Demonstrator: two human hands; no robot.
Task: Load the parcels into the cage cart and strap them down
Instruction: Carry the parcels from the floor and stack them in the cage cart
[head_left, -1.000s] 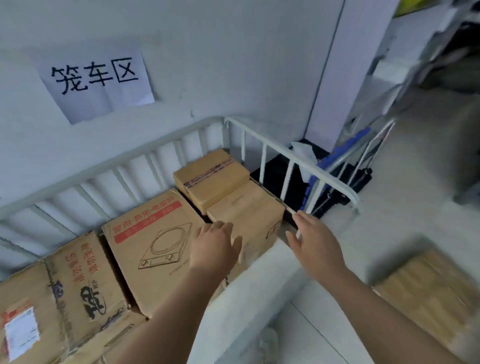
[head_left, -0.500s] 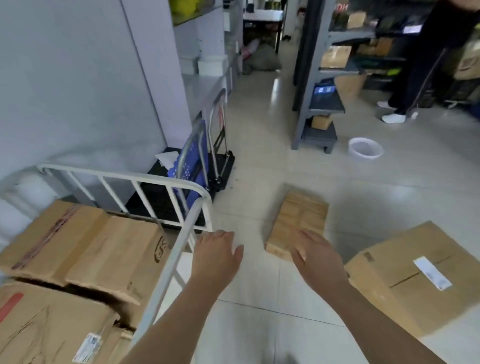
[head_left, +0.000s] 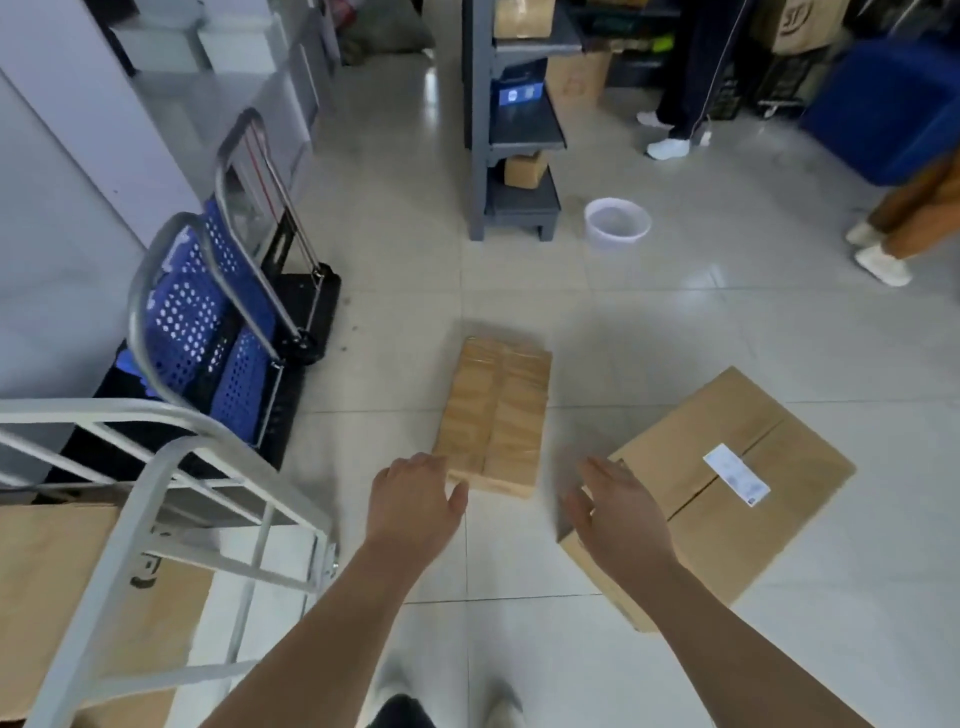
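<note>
At the far left the white-railed cage cart (head_left: 156, 467) fills the lower corner, with a brown parcel (head_left: 62, 582) lying inside it behind the bars; dark print shows on its top face, but a rail crosses it and it cannot be read. Just beyond the cart, against the wall, a folding hand trolley (head_left: 218, 322) with blue perforated panels and a black deck stands on the floor, close enough to touch the cart's far rail or nearly so.

To the right of the cart, the left hand (head_left: 410, 506) hangs over the tiled floor (head_left: 727, 338), fingers loosely spread and holding nothing. Its fingertips overlap the near corner of a narrow, tape-wrapped parcel (head_left: 496, 415) lying flat on the floor, right of the cart; whether they touch it cannot be told. The tape carries no legible writing.

Farther right, the right hand (head_left: 618, 514) is likewise open and empty, hovering over the near left corner of a large cardboard box (head_left: 727, 499) that lies well right of the cart. A white shipping label (head_left: 736, 481) is stuck beside its taped centre seam, but the print is too blurred to read.

Well beyond the cart stand a grey shelf unit (head_left: 514, 119) with small boxes, a white bucket (head_left: 617, 222) on the floor beside it, and two people's legs (head_left: 685, 78) farther right near a blue bin (head_left: 883, 104).
</note>
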